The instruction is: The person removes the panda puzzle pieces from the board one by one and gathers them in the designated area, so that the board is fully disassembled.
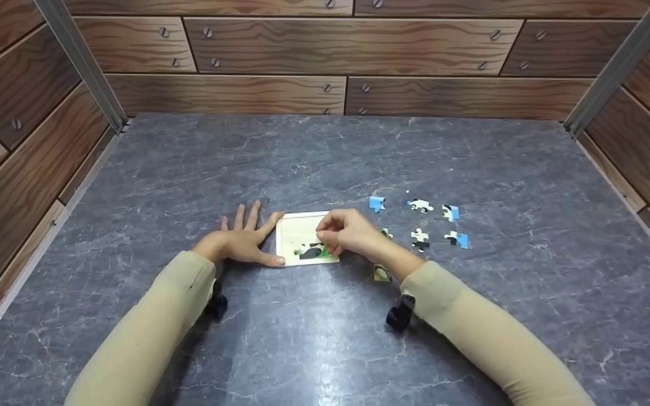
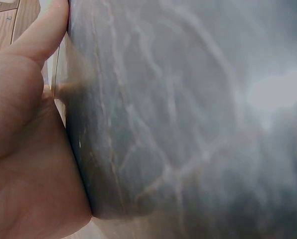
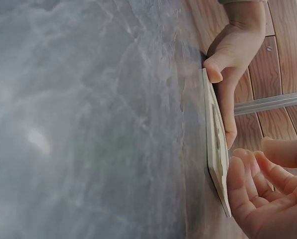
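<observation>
A small pale puzzle tray (image 1: 297, 228) lies flat on the table, with black, white and green puzzle pieces (image 1: 311, 252) along its near edge. My left hand (image 1: 241, 242) is spread out flat, its thumb and index finger touching the tray's left side. Over the tray's right part is my right hand (image 1: 347, 232), fingers bent and fingertips low at the green end of the pieces. In the right wrist view, its lowest fingers (image 3: 236, 174) are close against the tray (image 3: 213, 129). Whether it pinches a piece is hidden.
Several loose pieces lie right of the tray: a blue one (image 1: 377, 204), a white one (image 1: 420, 206), two with blue parts (image 1: 450, 212) (image 1: 457, 239), a black-and-white one (image 1: 420, 239) and a green one (image 1: 381, 273). Wood-patterned walls (image 1: 330, 48) enclose the grey table (image 1: 313, 152).
</observation>
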`<state>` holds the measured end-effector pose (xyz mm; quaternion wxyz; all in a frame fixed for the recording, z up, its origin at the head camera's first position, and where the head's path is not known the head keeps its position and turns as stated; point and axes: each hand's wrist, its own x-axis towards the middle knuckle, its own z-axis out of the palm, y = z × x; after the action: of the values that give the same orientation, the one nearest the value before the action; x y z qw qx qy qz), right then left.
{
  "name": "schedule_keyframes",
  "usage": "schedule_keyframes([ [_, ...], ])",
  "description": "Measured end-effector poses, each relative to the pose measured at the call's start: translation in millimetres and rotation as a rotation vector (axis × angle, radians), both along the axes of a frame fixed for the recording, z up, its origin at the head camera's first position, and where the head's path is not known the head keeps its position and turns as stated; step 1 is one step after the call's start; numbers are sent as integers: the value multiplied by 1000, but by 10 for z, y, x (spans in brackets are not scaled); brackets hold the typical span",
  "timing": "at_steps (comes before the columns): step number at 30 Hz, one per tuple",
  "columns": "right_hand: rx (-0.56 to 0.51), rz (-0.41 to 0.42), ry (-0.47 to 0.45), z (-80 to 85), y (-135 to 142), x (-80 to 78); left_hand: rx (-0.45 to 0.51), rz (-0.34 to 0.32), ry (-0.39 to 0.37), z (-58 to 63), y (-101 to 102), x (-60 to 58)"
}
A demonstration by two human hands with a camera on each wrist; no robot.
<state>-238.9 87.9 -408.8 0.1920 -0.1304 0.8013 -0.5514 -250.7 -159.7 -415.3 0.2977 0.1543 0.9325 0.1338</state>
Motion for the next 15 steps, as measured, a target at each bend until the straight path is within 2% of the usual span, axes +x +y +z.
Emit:
schedule_keyframes([
  [7, 48, 12, -9, -27, -55, -25, -12, -18, 2, -9, -8, -6],
  [15, 68, 35, 47, -37, -120, -48, -21, -29, 14, -15, -10, -8],
])
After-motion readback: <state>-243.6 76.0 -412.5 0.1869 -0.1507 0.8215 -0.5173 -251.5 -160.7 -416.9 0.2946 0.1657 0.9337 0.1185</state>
